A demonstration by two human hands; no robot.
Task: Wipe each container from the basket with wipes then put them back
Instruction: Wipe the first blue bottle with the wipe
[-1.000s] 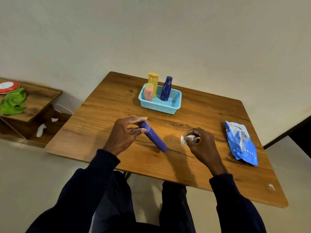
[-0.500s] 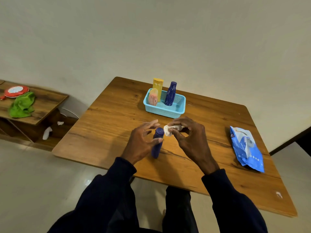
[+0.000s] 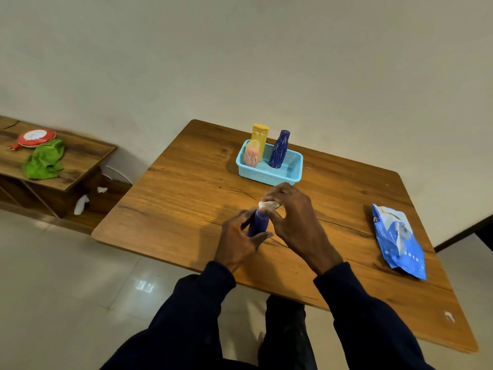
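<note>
Left grip is curled round the lower half of the purple tube, roughly upright over the desk, front-centre. I can't tell if its base touches the wood. Right grip is narrow, pinching a balled white wipe onto the tube's top end. The blue basket sits just behind the hands. I count three upright in it: yellow bottle, dark blue bottle, pink container. The wipes pack lies flat, well off to the right.
</note>
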